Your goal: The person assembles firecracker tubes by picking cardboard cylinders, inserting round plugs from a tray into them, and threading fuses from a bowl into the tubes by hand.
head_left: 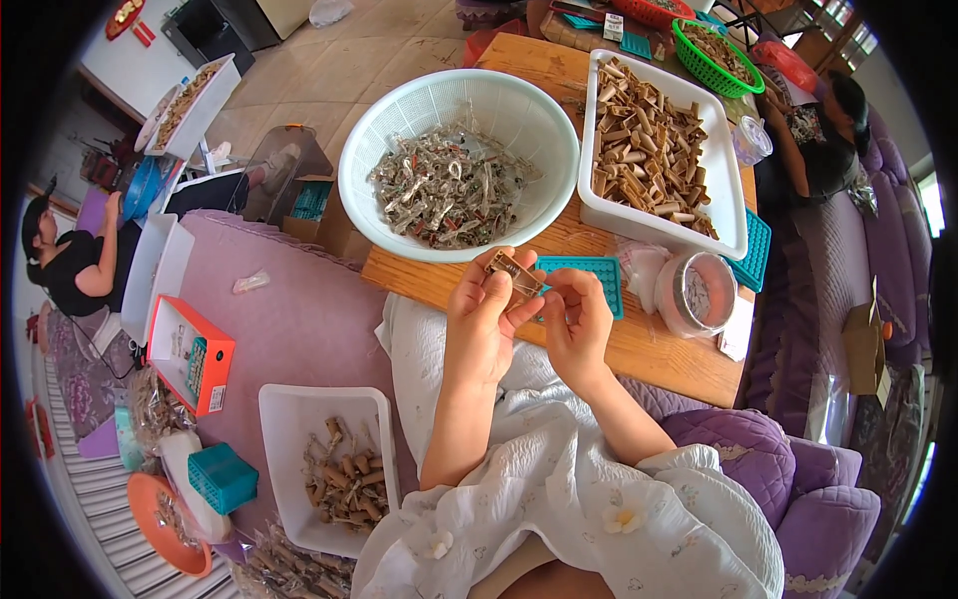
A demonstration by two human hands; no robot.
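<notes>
Over the near edge of the wooden table, my left hand (pixel 477 321) grips a brown plastic half-shell (pixel 517 280). Its hollow side is up, and a thin coiled, spring-like part shows inside. The fingertips of my right hand (pixel 581 324) are pinched together at the shell's right end; whatever they hold is too small to name. A teal gridded tray (pixel 596 274) lies just behind my hands. Beyond them stands a pale basin (pixel 361 185) of small clear and metallic parts. To its right, a white tub (pixel 726 170) is heaped with brown shells.
A round clear tub (pixel 667 311) stands right of my hands on the wooden table (pixel 399 272). At my left are a white bin (pixel 277 424) of brown pieces, an orange box (pixel 214 371) and a teal basket (pixel 222 477). Two people sit at the far left and far right.
</notes>
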